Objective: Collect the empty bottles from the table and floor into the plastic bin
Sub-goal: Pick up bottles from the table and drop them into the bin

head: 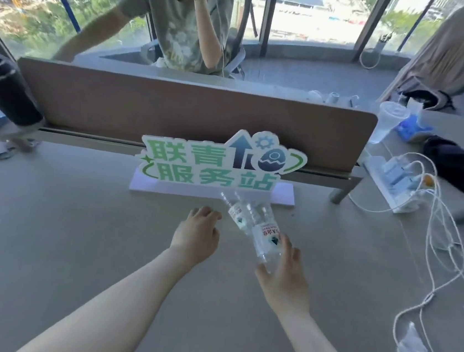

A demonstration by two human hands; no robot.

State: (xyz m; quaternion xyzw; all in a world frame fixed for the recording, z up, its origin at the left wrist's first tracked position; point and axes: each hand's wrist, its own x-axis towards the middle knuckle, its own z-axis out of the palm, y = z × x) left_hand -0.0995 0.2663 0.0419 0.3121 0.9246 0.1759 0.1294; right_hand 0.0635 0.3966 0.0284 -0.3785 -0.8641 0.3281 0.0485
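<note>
Two clear empty plastic bottles with white labels are over the grey table (60, 228), just in front of a green and white sign. My right hand (283, 271) is closed on the nearer bottle (265, 237), holding it tilted with its neck toward me. The second bottle (237, 212) lies just behind it, touching it; I cannot tell whether my hand grips that one too. My left hand (196, 234) hovers just left of the bottles with fingers curled and holds nothing. No plastic bin is in view.
The sign (220, 164) stands on a white base against a brown desk divider (192, 110). A person sits behind the divider. A dark tumbler (3, 89) is at far left. A power strip (392, 179), white cables (442, 246), a plastic cup (387, 121) and a dark bag (455, 163) crowd the right.
</note>
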